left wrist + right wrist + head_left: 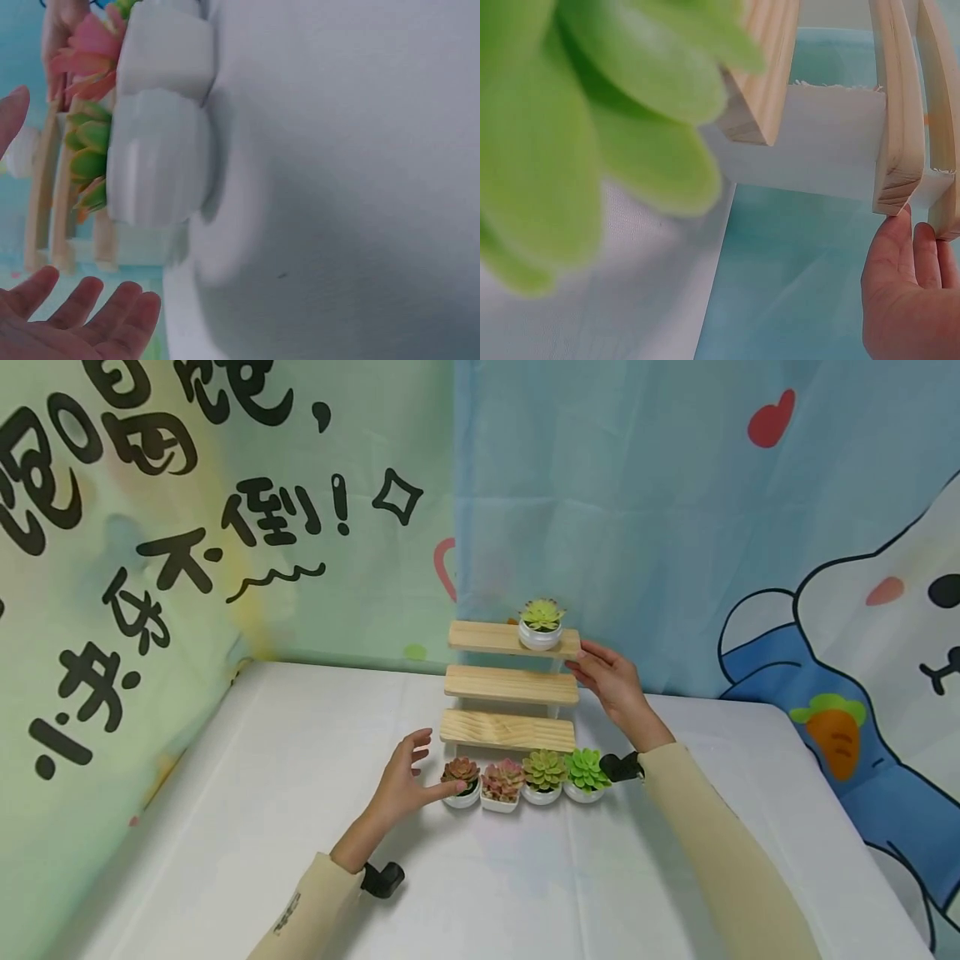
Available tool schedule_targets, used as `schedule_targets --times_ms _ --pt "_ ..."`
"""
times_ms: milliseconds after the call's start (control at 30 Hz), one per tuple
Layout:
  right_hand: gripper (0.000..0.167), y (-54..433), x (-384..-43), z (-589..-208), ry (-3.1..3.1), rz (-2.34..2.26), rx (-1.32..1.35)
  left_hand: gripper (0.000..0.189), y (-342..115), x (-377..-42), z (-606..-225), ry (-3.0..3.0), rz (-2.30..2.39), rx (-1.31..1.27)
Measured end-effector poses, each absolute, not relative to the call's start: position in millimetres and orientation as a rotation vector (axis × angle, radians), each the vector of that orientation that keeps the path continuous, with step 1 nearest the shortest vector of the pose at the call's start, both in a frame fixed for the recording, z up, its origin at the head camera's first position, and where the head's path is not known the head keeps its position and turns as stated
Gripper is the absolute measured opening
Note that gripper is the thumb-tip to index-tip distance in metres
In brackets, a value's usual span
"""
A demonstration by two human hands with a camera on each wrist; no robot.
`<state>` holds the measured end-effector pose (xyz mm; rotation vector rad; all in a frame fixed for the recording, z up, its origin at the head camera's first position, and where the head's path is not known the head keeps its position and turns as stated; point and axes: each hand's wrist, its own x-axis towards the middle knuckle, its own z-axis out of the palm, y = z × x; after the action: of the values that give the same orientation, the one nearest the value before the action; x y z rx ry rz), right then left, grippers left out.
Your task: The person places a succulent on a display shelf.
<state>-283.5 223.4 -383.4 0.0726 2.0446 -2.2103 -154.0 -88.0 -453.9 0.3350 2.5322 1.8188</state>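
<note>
A three-tier wooden stand [510, 683] with pale side supports stands on the table; a yellow-green potted succulent [540, 628] sits on its top board, towards the right. In front of the stand is a row of white-potted succulents: a reddish-brown one [460, 774], a pink one [501, 782], an olive-green one [544, 772] and a bright green one [587, 772]. My left hand [401, 787], fingers spread, is beside the reddish-brown plant, its thumb overlapping that plant in the head view. My right hand [915, 300] touches the ends of the upper boards with extended fingertips.
A white cloth [480, 893] covers the table. Printed curtains [600, 510] hang behind and to the left of it. Black wrist cameras [384, 880] are strapped at both cuffs, the right one close to the bright green succulent.
</note>
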Motion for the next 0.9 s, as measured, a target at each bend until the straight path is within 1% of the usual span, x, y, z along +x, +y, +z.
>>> schedule_targets --times_ms 133,500,567,800,900 --pt "0.058 224.0 -283.0 -384.9 2.038 -2.217 0.078 0.091 -85.7 -150.1 -461.6 2.481 1.795 0.334" --pt "0.057 224.0 -281.3 -387.2 2.048 -2.202 0.069 0.087 -76.8 -148.4 -474.9 2.441 1.763 0.335" --pt "0.057 224.1 -281.2 -386.7 2.055 -2.195 0.075 0.085 -75.3 -149.4 -476.2 2.449 1.744 0.35" --pt "0.06 225.3 -282.6 -386.3 2.046 -2.193 0.068 0.069 -72.6 -152.8 -478.4 2.528 1.67 0.434" --pt "0.06 225.1 -283.6 -386.2 2.061 -2.184 0.069 0.067 -72.6 -153.3 -478.2 2.507 1.697 0.431"
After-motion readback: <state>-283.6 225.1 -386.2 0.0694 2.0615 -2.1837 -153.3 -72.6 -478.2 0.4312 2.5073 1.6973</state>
